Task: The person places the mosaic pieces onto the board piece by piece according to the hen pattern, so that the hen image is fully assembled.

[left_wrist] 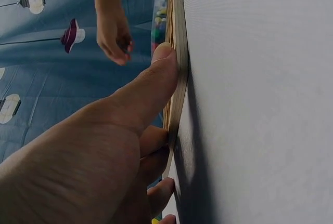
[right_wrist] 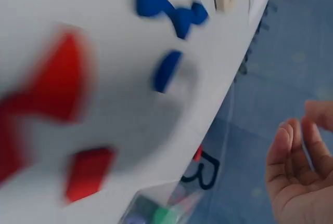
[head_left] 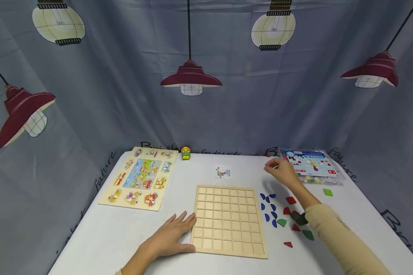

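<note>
My left hand [head_left: 172, 235] lies at the left edge of a wooden grid board [head_left: 230, 221], fingers extended. In the left wrist view, its thumb [left_wrist: 151, 86] touches the board's side [left_wrist: 179, 73]. My right hand [head_left: 283, 172] is raised over the table's far right part, left of a clear plastic box [head_left: 335, 179]; its fingers are bent with the tips close together. In the right wrist view, no piece shows between the fingers [right_wrist: 291, 156], and I cannot tell whether they pinch something small. Blue half-circle pieces [head_left: 262, 206] and red pieces [head_left: 291, 200] lie right of the board.
A small printed pattern card [head_left: 222, 171] lies behind the board. At the left is a wooden picture puzzle [head_left: 142, 177] with vehicle pieces. A small green-and-yellow toy figure [head_left: 186, 153] stands at the back edge. Green pieces [head_left: 308, 234] and a bright green square [head_left: 328, 192] lie at the right.
</note>
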{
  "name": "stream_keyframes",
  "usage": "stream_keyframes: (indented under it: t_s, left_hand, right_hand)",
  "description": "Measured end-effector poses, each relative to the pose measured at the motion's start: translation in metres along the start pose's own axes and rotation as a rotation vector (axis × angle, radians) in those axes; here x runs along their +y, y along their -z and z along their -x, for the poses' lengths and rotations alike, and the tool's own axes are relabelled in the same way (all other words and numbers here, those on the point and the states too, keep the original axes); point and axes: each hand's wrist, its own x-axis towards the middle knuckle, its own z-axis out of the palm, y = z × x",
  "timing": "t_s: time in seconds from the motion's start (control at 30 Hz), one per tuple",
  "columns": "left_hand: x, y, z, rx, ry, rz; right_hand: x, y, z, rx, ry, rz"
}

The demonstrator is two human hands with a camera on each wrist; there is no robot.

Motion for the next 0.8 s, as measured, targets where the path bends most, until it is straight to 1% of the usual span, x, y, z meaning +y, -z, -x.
stream_keyframes:
  t_s: [0.17,0.23,0.3,0.4,0.5,0.63,0.8]
  left_hand:
    - [0.001,-0.010,-0.003,-0.014,-0.011,-0.014]
    - [0.002,-0.012,-0.002,-0.005,-0.020,-0.024]
    - [0.003,-0.013,0.000,0.005,-0.027,-0.043]
    - [0.002,-0.012,0.003,0.004,-0.031,-0.061]
    - [0.001,-0.011,0.005,-0.011,-0.030,-0.079]
    - [-0.002,-0.008,0.001,-0.012,-0.039,-0.108]
    - [-0.006,-0.005,-0.004,0.015,-0.056,-0.145]
  right_hand:
    - [0.013,-0.007,-0.052,0.000,-0.154,-0.042]
    - [0.018,-0.010,-0.068,0.004,-0.206,-0.025]
    - [0.025,-0.014,-0.080,0.004,-0.238,0.019]
    - [0.036,-0.022,-0.092,-0.003,-0.258,0.104]
    - [0.046,-0.029,-0.100,-0.004,-0.282,0.155]
    - [0.053,-0.032,-0.108,0.008,-0.325,0.143]
    - [0.055,-0.032,-0.122,0.032,-0.352,0.146]
